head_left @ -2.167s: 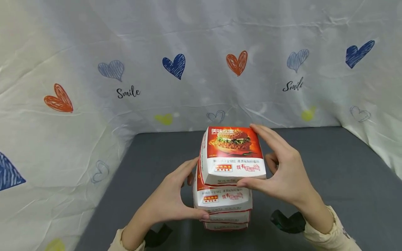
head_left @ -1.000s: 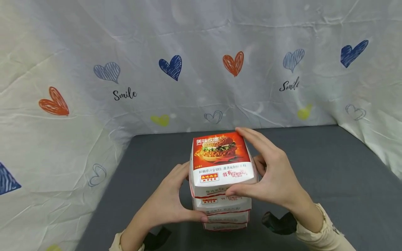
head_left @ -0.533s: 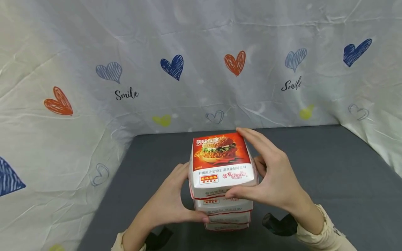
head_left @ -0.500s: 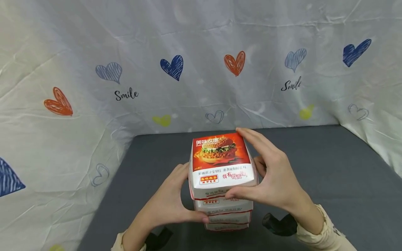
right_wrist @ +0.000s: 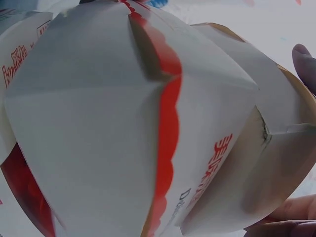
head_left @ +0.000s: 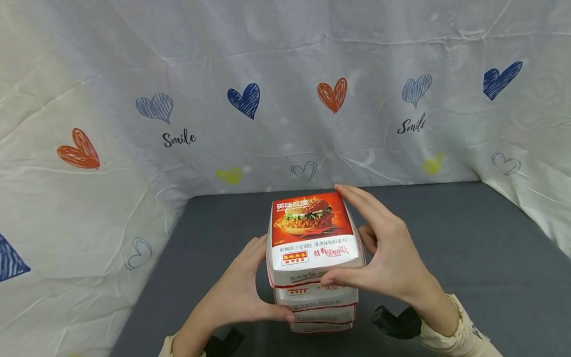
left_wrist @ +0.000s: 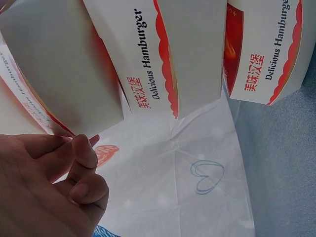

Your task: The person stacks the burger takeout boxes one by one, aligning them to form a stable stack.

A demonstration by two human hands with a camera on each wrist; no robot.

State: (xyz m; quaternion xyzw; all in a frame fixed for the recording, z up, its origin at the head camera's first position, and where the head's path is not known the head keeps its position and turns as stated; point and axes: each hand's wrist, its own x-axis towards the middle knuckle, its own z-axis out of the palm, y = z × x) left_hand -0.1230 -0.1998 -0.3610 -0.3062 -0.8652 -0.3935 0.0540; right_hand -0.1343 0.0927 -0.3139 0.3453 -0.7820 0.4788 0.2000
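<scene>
A stack of white-and-red hamburger boxes stands in the middle of the head view. The top hamburger box (head_left: 312, 243), printed with a burger picture, lies roughly over the boxes below. My right hand (head_left: 388, 248) holds it, thumb on the front edge and index finger reaching to the far right corner. My left hand (head_left: 236, 287) grips the left side, its thumb on the front of a lower hamburger box (head_left: 327, 314). In the left wrist view, curled fingers (left_wrist: 81, 182) show beside the upper box (left_wrist: 64, 64). The right wrist view shows white box sides (right_wrist: 84, 148) close up.
The boxes stand on a dark grey table (head_left: 223, 218). Behind and to the left hangs a pale cloth (head_left: 285, 134) printed with hearts and "Smile". Black wrist-worn pieces (head_left: 397, 322) sit below each hand.
From 2.2 s ago, my right hand has brought the top box left and down, closer over the stack. My left hand stays at the stack. In the last half second almost nothing differs.
</scene>
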